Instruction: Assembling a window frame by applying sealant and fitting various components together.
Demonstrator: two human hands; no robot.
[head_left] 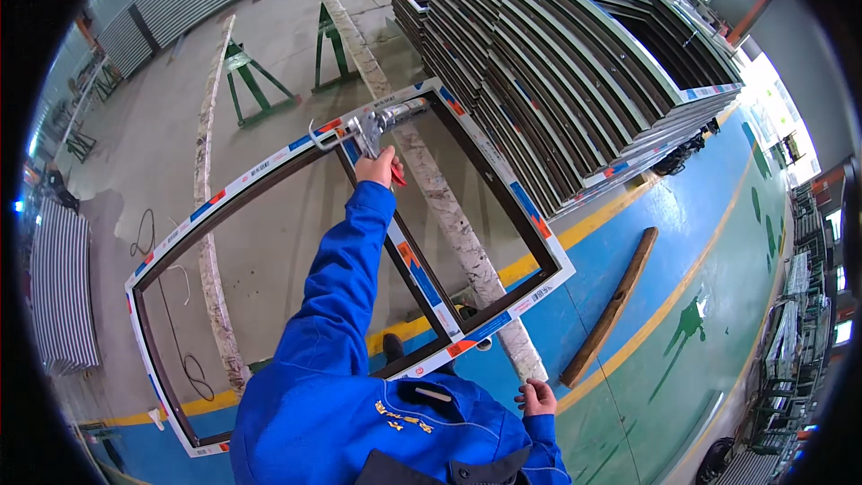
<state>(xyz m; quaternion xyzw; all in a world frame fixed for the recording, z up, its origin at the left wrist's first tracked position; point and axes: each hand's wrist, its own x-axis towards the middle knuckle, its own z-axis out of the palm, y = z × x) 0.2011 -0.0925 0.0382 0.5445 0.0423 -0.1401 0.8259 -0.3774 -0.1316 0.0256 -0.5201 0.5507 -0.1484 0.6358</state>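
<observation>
My left arm reaches forward over a rectangular window frame [260, 171] with a crossbar, its edges covered in white, blue and orange film. My left hand [382, 167] is closed around a silver caulking gun [368, 130] with a hooked rod and a red part below. The gun lies over the frame's far side, where the crossbar meets it. At lower right, my right hand [537, 397] has its fingers curled together beside the near end of a film-wrapped beam [462, 238]. What those fingers hold, if anything, is hidden.
The frame rests across that beam and a second wrapped beam [206, 260]. Green trestles [256, 85] stand at the far end. Tall stacks of dark frames [548, 72] rise at the far right. A wooden bar [611, 305] lies on the blue floor; a cable [196, 377] lies at left.
</observation>
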